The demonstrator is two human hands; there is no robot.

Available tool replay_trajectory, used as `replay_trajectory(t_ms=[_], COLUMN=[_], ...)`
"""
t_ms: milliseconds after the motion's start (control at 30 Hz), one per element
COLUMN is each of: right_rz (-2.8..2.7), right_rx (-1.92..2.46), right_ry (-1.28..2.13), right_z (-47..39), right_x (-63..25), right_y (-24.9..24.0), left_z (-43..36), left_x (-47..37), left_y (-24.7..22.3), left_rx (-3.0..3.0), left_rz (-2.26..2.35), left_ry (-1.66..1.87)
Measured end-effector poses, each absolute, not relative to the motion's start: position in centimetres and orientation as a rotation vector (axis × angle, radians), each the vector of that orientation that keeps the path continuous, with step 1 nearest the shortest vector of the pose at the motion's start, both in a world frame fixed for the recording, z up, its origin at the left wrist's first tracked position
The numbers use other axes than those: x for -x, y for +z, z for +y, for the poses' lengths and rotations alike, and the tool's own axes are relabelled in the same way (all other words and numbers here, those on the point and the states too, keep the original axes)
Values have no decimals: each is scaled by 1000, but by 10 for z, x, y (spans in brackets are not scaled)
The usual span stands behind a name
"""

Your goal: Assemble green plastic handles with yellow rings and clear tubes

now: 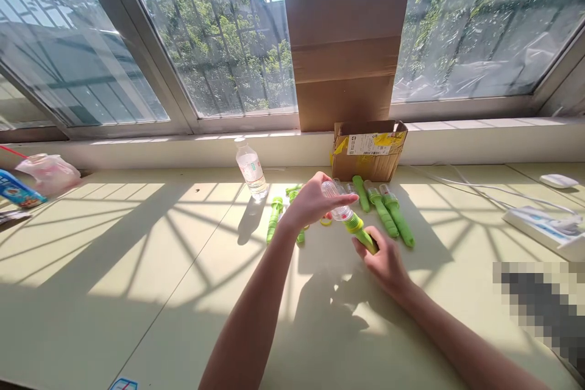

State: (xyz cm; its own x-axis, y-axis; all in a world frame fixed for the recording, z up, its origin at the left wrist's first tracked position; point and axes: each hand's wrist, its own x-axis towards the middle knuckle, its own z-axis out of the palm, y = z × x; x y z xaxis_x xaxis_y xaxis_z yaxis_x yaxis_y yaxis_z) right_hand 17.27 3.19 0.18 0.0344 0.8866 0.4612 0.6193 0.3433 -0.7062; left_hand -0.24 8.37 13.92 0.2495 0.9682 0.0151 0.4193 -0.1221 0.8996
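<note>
My left hand (308, 201) is closed around a clear ribbed plastic cover (339, 209), with the thumb lying along it. My right hand (386, 261) grips a green handle (365, 239) with a yellow-green collar. The cover meets the collar above the table; whether the two are fastened is unclear. Just beyond my right hand lie several similar green pieces (384, 214), some with clear tops. More green pieces (274, 219) rest past my left wrist, partly hidden by it. A small red and yellow round part (325, 221) shows between my hands.
Behind the green pieces stands an open cardboard box (365, 161), with a tall cardboard sheet (345, 42) against the window. A water bottle (251, 172) stands left of my hands. At right are a power strip (543, 228) and white cables; a pink bag (48, 173) sits far left.
</note>
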Motion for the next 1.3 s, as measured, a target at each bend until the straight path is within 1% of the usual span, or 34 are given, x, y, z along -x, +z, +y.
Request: replay_trajectory(t_ms=[200,400,533,667,867,1300], right_rz=[-1679,-1678,-1703,-1715,-1670,-1696], right_rx=[1348,1312,1290,1299,1296,1294], right_ry=[352,351,368,373,354,368], right_z=[31,29,27,26,27,27], right_x=[-172,-171,-169,-168,-169,-170], right_y=[2,3,4,3,2,2], left_z=[79,78,80,80,78,88], left_x=[-7,-3,6,8,3,9], left_y=[136,137,136,136,140,133], left_rx=[-1756,-1859,-1901,-1905,-1817,-1840], left_rz=[1300,1511,1571,1526,1409,1353], left_ry=[731,825,764,771,883,785])
